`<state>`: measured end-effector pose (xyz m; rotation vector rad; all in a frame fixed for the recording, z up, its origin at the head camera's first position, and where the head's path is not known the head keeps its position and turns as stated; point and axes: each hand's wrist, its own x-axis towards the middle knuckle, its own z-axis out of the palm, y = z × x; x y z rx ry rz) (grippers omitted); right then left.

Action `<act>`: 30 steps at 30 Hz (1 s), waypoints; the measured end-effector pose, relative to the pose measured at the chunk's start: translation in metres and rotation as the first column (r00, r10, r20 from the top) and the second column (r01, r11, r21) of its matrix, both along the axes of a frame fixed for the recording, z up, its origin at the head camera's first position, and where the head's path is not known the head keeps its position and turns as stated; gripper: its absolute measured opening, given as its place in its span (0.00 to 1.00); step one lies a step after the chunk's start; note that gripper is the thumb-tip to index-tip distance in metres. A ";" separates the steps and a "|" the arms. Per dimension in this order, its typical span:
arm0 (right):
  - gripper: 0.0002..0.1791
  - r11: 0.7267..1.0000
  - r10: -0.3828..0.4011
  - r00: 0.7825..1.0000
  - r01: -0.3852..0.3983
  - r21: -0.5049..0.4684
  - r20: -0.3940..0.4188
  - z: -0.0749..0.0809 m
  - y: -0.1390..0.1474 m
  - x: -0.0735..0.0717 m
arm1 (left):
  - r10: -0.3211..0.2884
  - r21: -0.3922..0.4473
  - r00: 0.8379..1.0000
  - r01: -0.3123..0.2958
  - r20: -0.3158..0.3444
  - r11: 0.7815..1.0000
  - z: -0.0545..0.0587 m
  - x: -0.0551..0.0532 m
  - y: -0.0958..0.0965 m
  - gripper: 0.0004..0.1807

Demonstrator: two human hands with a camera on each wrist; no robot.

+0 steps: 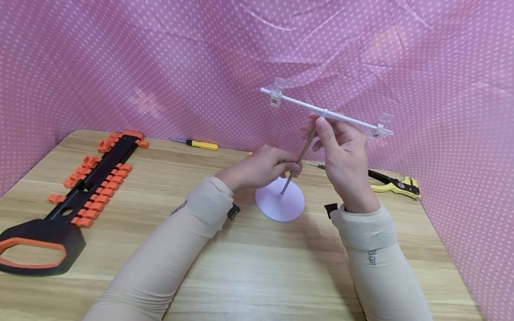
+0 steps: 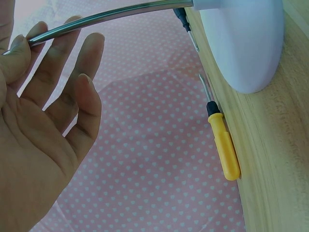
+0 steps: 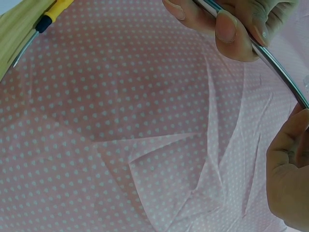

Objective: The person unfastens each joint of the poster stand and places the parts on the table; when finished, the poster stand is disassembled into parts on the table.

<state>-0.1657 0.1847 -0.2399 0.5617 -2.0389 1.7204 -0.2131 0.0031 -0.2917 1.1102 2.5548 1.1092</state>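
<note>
silver rod (image 2: 130, 12), dotted pink cloth (image 1: 192, 67)

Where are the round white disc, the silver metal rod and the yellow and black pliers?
Round white disc (image 1: 279, 207): head view, its flat top.
Silver metal rod (image 2: 116, 15): left wrist view, its shaft's middle.
Yellow and black pliers (image 1: 401, 185): head view, their black body.

The rod (image 2: 120, 14) looks glossy metal, its base (image 1: 279, 207) smooth plastic, the clips (image 1: 276, 96) clear, shiny plastic. Creased cloth (image 1: 180, 67) hangs beyond the far edge of the smooth, wood-grained desk (image 1: 249, 276).
</note>
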 end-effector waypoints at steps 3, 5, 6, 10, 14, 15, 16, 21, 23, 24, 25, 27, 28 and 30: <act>0.12 1.000 -0.004 1.000 0.004 0.002 0.004 0.000 0.000 0.001 | -0.002 0.002 1.000 0.002 0.001 1.000 0.000 0.000 0.000 0.11; 0.12 1.000 -0.008 1.000 0.008 0.003 0.006 0.000 0.000 0.001 | -0.002 0.001 1.000 0.002 0.003 1.000 0.000 0.001 0.000 0.11; 0.12 1.000 -0.009 1.000 0.009 0.003 0.008 0.000 -0.001 0.001 | -0.003 0.001 1.000 0.003 0.003 1.000 0.001 0.001 0.000 0.11; 0.12 1.000 -0.011 1.000 0.011 0.003 0.010 -0.001 0.000 0.001 | -0.005 0.003 1.000 0.005 0.002 1.000 0.000 0.001 0.000 0.12; 0.11 1.000 -0.006 1.000 0.006 0.002 0.003 0.000 0.000 0.001 | -0.002 0.006 1.000 0.002 -0.001 1.000 0.000 0.001 0.000 0.11; 0.11 1.000 -0.004 1.000 0.004 0.000 0.002 0.000 0.000 0.001 | -0.001 0.006 1.000 0.001 -0.002 1.000 0.000 0.001 0.000 0.11; 0.11 1.000 -0.002 1.000 0.002 0.000 0.000 0.000 0.000 0.001 | 0.001 0.006 1.000 -0.001 -0.003 1.000 0.001 0.001 0.000 0.11; 0.11 1.000 -0.002 1.000 0.002 -0.007 0.004 0.000 -0.001 0.001 | -0.001 0.007 1.000 0.001 0.000 1.000 0.001 0.001 0.000 0.11; 0.11 1.000 -0.009 1.000 0.009 -0.005 0.003 0.000 -0.001 0.001 | -0.004 0.007 1.000 0.004 0.005 1.000 0.000 0.000 0.000 0.11; 0.11 1.000 -0.011 1.000 0.011 -0.005 0.003 0.000 -0.001 0.001 | -0.005 0.007 1.000 0.004 0.007 1.000 0.000 0.000 0.000 0.11; 0.11 1.000 -0.012 1.000 0.012 -0.005 0.003 -0.001 -0.001 0.001 | -0.005 0.008 1.000 0.005 0.008 1.000 0.000 0.000 0.000 0.11; 0.11 1.000 -0.013 1.000 0.013 -0.008 0.001 -0.001 -0.002 0.001 | -0.005 0.007 1.000 0.005 0.010 1.000 0.000 0.000 0.000 0.12; 0.11 1.000 -0.014 1.000 0.014 -0.011 -0.001 -0.001 -0.002 0.001 | -0.004 0.007 1.000 0.004 0.011 1.000 0.000 0.000 0.000 0.12; 0.11 1.000 -0.014 1.000 0.014 -0.016 -0.003 -0.001 -0.002 0.000 | -0.004 0.006 1.000 0.004 0.008 1.000 0.000 0.000 0.000 0.12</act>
